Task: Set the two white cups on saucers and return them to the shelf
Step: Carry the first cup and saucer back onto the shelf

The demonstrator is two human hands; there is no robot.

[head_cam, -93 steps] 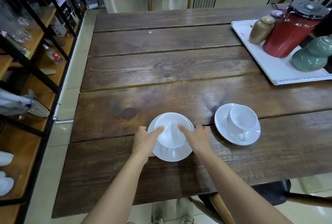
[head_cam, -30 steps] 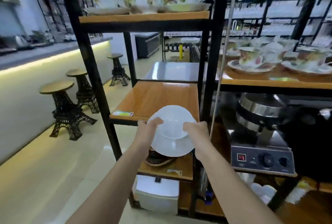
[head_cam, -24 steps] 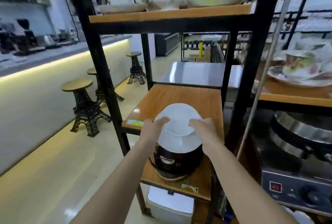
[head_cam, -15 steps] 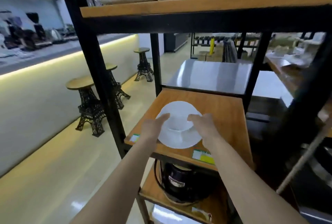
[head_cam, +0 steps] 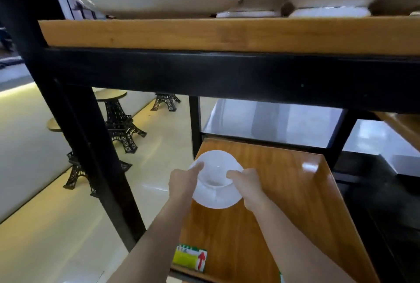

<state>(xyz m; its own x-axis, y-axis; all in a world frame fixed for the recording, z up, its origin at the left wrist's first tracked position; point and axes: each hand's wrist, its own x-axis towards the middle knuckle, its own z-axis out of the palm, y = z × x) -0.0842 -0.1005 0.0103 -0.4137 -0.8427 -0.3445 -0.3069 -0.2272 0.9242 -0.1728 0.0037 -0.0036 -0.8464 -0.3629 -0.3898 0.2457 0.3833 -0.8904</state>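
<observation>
A white cup point(head_cam: 214, 174) sits on a white saucer point(head_cam: 216, 198), and I hold the pair between both hands over the left part of a wooden shelf board point(head_cam: 284, 194). My left hand point(head_cam: 184, 181) grips the saucer's left rim with a finger on the cup. My right hand point(head_cam: 246, 186) grips the right rim the same way. Whether the saucer touches the board I cannot tell. The second cup and saucer are out of view.
A black metal post point(head_cam: 75, 123) stands just left of my left arm. The upper shelf point(head_cam: 227, 35) carries flowered china close overhead. A green and red label point(head_cam: 189, 260) sits at the board's front edge. Black tower-shaped stools point(head_cam: 118, 121) stand on the floor to the left.
I carried the cup and saucer from the table to the rack. Over the last second the pair went up and forward, from in front of the shelf edge to over the board.
</observation>
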